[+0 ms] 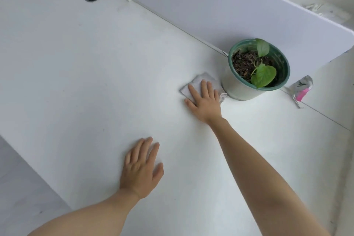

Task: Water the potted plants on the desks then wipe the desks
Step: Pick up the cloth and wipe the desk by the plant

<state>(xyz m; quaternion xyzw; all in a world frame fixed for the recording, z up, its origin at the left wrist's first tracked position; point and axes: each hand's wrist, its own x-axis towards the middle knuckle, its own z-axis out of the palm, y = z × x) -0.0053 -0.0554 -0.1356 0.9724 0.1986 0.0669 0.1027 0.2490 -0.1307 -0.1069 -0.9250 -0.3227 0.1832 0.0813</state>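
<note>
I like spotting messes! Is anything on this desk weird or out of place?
Yes: a crumpled wrapper with a pink end lies on the desk, just right of the plant pot. It looks like litter. No spilled soil shows.

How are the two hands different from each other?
The right hand presses flat on a grey cloth, while the left hand rests on the bare desk with no cloth under it. The right hand reaches far out, right beside the plant pot. The left hand is nearer the person and far from the pot. Both hands are open, palm down.
</note>
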